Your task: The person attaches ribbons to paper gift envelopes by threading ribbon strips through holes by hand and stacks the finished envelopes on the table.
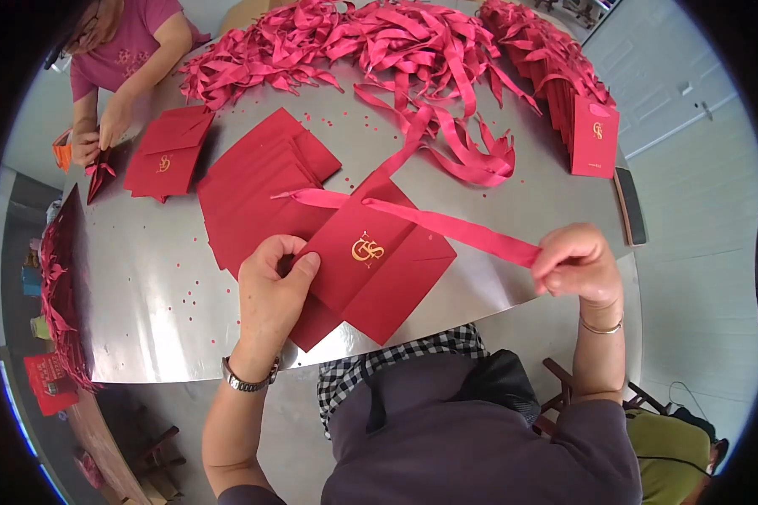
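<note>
The left hand (274,290) pinches the left edge of a flat red paper bag (387,295) with a gold emblem, held close to the near edge of a shiny silver metal table (156,337). Right of the bag, the right hand (577,263) pinches a long pink-red fabric ribbon (463,231) stretched from the bag's upper part; a short tail sticks out on the bag's left. Just behind the bag, partly covered by it, lies a fanned stack of red paper sheets or bags (253,198). Well beyond the bag sits a tangled heap of pink-red ribbons (413,46).
</note>
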Demonstrator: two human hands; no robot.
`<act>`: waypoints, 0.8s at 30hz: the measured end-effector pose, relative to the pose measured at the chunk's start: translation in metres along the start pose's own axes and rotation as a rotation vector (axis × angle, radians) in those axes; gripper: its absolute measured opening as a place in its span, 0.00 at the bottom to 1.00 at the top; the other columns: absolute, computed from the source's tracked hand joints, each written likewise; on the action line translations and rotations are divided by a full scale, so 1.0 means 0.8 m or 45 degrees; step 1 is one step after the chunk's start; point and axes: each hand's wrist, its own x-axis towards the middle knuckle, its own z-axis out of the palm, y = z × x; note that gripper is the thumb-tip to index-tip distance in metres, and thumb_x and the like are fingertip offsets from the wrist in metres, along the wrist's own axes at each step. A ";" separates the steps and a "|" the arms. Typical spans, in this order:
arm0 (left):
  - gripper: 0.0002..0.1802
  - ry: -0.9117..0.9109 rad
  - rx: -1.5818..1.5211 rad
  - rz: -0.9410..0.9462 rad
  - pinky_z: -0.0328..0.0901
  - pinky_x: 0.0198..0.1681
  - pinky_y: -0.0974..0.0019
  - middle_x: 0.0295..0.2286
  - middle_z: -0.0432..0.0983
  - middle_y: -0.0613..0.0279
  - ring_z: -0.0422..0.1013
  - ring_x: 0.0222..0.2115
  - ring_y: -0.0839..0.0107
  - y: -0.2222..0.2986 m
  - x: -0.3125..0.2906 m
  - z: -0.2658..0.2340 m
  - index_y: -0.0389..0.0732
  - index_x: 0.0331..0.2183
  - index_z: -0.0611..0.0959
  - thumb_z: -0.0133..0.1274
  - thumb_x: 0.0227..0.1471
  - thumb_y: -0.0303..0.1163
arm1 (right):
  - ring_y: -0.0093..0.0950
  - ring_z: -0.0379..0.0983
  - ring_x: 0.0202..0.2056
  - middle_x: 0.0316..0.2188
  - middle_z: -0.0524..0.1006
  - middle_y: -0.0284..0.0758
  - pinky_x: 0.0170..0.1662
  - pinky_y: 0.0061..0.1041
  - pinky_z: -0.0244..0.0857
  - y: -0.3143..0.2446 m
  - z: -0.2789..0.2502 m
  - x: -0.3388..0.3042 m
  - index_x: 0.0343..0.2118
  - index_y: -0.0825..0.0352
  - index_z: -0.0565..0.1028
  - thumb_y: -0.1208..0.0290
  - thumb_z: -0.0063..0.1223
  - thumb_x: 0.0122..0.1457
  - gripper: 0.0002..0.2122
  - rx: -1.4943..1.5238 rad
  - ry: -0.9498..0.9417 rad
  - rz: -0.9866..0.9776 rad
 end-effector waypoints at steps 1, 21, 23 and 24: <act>0.06 0.002 -0.001 -0.004 0.64 0.30 0.74 0.23 0.76 0.67 0.69 0.25 0.81 0.001 0.000 0.000 0.33 0.30 0.80 0.57 0.49 0.25 | 0.24 0.74 0.26 0.30 0.80 0.40 0.29 0.18 0.65 0.012 -0.011 -0.006 0.43 0.76 0.77 0.81 0.64 0.46 0.18 0.003 -0.092 -0.145; 0.08 -0.196 0.061 0.029 0.67 0.38 0.66 0.31 0.77 0.54 0.74 0.32 0.65 -0.003 0.001 -0.016 0.32 0.34 0.81 0.55 0.48 0.21 | 0.38 0.76 0.30 0.25 0.76 0.41 0.32 0.34 0.67 0.044 0.170 0.138 0.38 0.70 0.71 0.73 0.52 0.58 0.08 -0.482 0.034 0.325; 0.07 -0.211 0.092 0.078 0.67 0.38 0.66 0.30 0.76 0.54 0.73 0.32 0.64 -0.002 0.002 -0.017 0.32 0.33 0.81 0.55 0.47 0.20 | 0.39 0.75 0.27 0.23 0.75 0.41 0.30 0.34 0.67 0.072 0.169 0.143 0.37 0.70 0.70 0.72 0.54 0.57 0.09 -0.622 0.111 0.071; 0.06 -0.226 0.129 0.135 0.66 0.37 0.65 0.29 0.75 0.54 0.72 0.31 0.63 -0.001 0.002 -0.018 0.32 0.32 0.80 0.55 0.47 0.20 | 0.39 0.75 0.27 0.23 0.75 0.40 0.29 0.34 0.67 0.072 0.170 0.143 0.35 0.69 0.70 0.71 0.56 0.57 0.09 -0.801 0.111 -0.022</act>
